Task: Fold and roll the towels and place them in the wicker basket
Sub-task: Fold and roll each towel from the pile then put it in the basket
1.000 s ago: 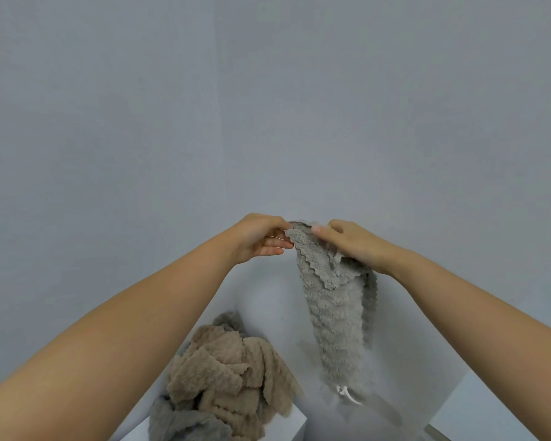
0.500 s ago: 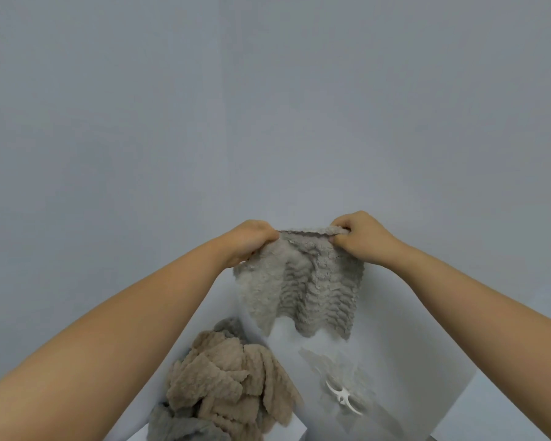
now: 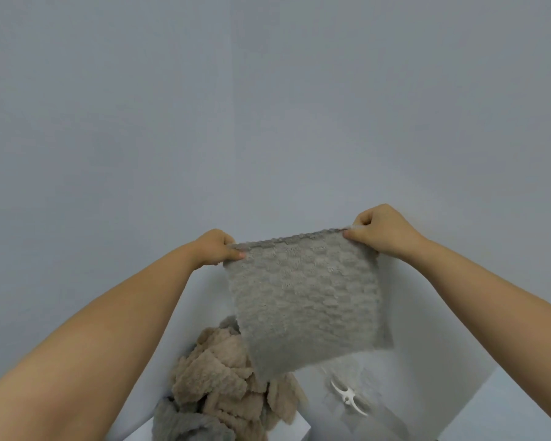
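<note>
- Head view: your left hand (image 3: 218, 248) and right hand (image 3: 382, 230) each pinched a top corner of the grey towel (image 3: 306, 297), holding it spread in the air above the tabletop (image 3: 427, 377).
- The towel hung flat, facing you, its top edge running left to right and rising rightward. It looked nearly square, so no long axis was clear.
- Progress looked early: nothing was folded or rolled, the pile (image 3: 223, 386) lay beneath, and no basket showed.
</note>
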The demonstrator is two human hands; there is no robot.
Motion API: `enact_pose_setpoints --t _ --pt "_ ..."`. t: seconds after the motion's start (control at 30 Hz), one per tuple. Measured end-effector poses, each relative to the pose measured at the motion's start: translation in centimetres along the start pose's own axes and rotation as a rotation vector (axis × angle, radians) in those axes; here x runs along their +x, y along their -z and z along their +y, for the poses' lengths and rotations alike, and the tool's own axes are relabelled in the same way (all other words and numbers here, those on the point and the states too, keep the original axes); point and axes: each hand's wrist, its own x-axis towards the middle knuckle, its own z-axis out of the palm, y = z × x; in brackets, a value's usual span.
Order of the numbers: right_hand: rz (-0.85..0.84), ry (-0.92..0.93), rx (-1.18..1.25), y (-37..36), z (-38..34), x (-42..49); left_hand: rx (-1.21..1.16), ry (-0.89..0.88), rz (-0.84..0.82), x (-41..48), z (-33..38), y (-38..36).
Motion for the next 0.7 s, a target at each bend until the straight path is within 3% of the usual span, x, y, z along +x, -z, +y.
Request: enact_pose_setpoints --t 0.13,0.23,0.3,0.43,0.53,0.6,0.7 --pt "-0.052 0.002 -0.009 -0.5 -0.1 0.0 -0.338 0.071 0.115 0.6 -1.4 0.5" --pt "-0.222 -0.002 0.056 -0.8 -0.3 -0.3 -0.632 0.089 0.169 0.6 -1.2 0.9" --pt "-0.275 0.001 0.102 -1.0 -0.2 -0.2 -0.693 0.084 0.181 0.7 -0.6 1.1" --pt "-0.207 -0.022 0.191 -1.2 -0.5 -0.1 -0.486 0.074 0.315 0.8 0.4 1.3" --pt "-0.248 -0.017 0.315 -0.7 -0.5 -0.2 -0.31 0.07 0.433 1.2 0.8 1.1" --pt "-0.31 -0.027 0.388 -0.3 -0.5 -0.4 -0.345 0.076 0.418 1.3 1.0 0.9" --pt "-0.417 -0.03 0.416 0.7 -0.4 -0.8 -0.316 0.037 0.263 0.9 2.0 0.9"
